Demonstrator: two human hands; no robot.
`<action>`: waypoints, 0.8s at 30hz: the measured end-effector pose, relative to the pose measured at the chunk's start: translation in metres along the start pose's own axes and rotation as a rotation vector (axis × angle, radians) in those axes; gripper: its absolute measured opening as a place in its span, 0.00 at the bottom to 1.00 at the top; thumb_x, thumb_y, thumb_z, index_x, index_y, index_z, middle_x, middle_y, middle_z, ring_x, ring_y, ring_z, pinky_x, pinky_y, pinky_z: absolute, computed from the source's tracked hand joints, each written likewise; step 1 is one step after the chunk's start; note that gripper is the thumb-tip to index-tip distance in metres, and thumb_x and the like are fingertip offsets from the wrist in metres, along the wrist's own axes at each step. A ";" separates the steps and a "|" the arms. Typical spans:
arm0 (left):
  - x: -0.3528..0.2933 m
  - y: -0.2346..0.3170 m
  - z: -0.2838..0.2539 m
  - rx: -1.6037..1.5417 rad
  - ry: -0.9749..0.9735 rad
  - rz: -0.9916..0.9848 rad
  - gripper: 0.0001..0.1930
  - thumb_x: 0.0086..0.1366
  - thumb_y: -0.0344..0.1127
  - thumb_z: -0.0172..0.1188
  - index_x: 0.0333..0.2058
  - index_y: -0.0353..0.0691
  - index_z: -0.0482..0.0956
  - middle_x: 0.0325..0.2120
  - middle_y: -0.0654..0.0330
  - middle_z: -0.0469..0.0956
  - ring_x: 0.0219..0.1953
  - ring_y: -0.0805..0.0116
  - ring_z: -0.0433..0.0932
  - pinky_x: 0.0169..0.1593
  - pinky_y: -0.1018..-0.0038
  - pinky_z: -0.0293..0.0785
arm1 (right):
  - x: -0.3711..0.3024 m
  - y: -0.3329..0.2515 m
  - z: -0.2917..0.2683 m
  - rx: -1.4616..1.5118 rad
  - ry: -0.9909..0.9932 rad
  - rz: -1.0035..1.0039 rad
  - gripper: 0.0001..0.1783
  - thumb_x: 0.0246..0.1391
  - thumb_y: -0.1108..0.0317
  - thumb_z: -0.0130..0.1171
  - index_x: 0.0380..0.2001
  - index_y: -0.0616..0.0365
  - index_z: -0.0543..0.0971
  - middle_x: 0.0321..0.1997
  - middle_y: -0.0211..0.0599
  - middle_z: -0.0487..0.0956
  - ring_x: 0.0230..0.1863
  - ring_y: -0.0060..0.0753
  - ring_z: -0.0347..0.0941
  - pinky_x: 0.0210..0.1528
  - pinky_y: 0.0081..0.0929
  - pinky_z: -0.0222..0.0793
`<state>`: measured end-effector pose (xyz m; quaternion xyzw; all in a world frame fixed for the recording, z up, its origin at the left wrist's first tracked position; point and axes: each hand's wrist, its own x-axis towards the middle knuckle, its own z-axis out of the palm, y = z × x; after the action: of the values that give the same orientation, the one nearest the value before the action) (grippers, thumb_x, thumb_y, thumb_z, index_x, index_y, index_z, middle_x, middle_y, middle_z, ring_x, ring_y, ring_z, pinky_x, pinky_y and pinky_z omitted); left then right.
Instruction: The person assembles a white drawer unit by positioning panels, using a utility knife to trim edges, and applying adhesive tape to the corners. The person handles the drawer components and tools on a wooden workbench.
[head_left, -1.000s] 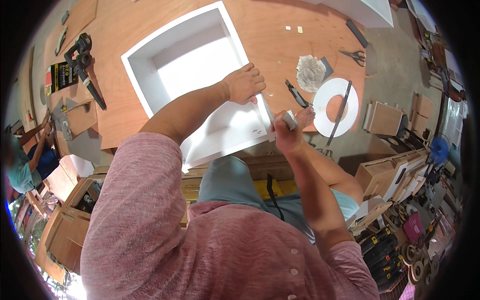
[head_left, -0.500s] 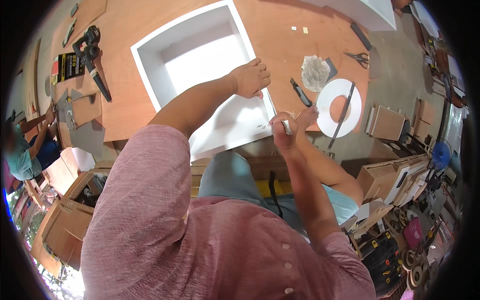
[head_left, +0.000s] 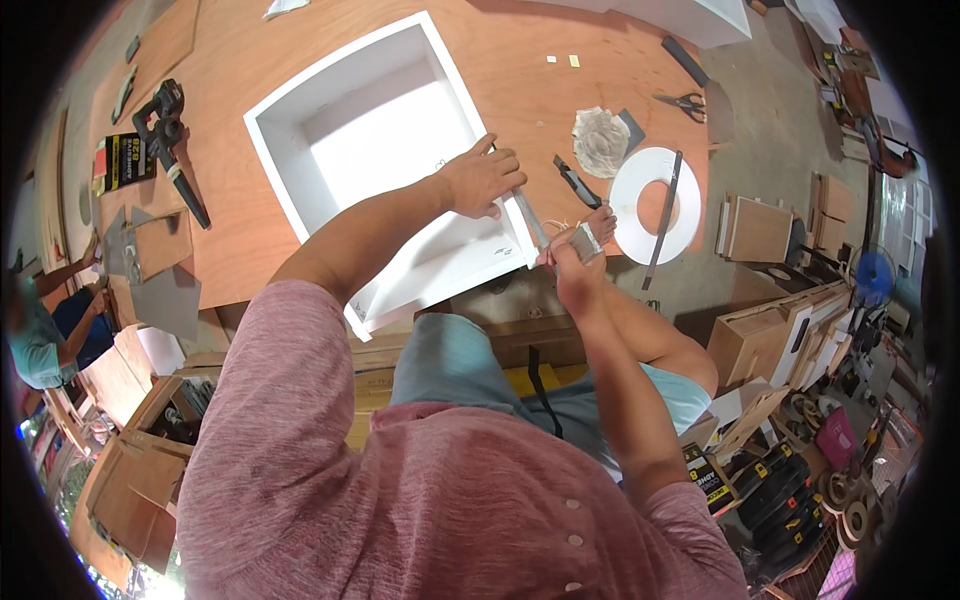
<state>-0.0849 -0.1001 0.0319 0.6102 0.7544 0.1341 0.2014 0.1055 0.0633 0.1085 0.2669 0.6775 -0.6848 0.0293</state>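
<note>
A white open box (head_left: 285, 180) lies on the wooden worktable. Along its right edge runs a long, flat grey bar (head_left: 528, 218), perhaps a file. My left hand (head_left: 480, 182) is closed over the bar's far end, fingers curled at the box rim. Toward the box's near right corner, my right hand (head_left: 578, 275) is closed around the near end. A pale, squarish piece (head_left: 585, 242) shows at that fist; whether it belongs to the bar I cannot tell. My bare foot (head_left: 602, 224) rests just beyond it, beside a utility knife (head_left: 577, 182).
A white strip roll (head_left: 625, 215) carries a dark bar (head_left: 665, 220). Nearby lie crumpled pale material (head_left: 600, 140) and scissors (head_left: 685, 104). A black blower (head_left: 170, 140) sits at left by an adhesive can (head_left: 128, 163). Another person (head_left: 50, 330) is at far left; boards (head_left: 770, 340) stand at right.
The grey bar now shows between my hands along the box edge. My right fist has turned, exposing more of the pale piece. The whole scene has shifted slightly left in view.
</note>
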 end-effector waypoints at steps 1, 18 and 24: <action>0.001 0.000 0.004 0.014 0.002 0.005 0.29 0.54 0.48 0.74 0.52 0.48 0.74 0.48 0.60 0.72 0.64 0.59 0.66 0.74 0.42 0.48 | -0.002 0.000 0.001 0.021 0.008 0.023 0.10 0.59 0.73 0.49 0.24 0.63 0.74 0.23 0.36 0.75 0.28 0.30 0.75 0.37 0.28 0.74; 0.008 -0.012 0.019 0.003 0.092 0.079 0.17 0.60 0.50 0.68 0.39 0.46 0.76 0.38 0.63 0.74 0.49 0.61 0.72 0.64 0.52 0.58 | 0.007 -0.014 0.015 -0.116 0.033 0.080 0.12 0.55 0.68 0.52 0.23 0.66 0.77 0.17 0.33 0.75 0.22 0.23 0.70 0.27 0.26 0.66; 0.007 -0.012 0.025 0.014 0.127 0.081 0.17 0.62 0.52 0.65 0.39 0.46 0.76 0.38 0.64 0.74 0.49 0.61 0.71 0.65 0.52 0.57 | 0.004 0.005 0.003 -0.049 -0.024 -0.003 0.12 0.56 0.72 0.49 0.21 0.64 0.74 0.17 0.32 0.75 0.21 0.22 0.69 0.26 0.24 0.66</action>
<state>-0.0853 -0.0975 0.0034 0.6318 0.7414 0.1751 0.1431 0.1032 0.0608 0.1019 0.2568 0.6939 -0.6713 0.0430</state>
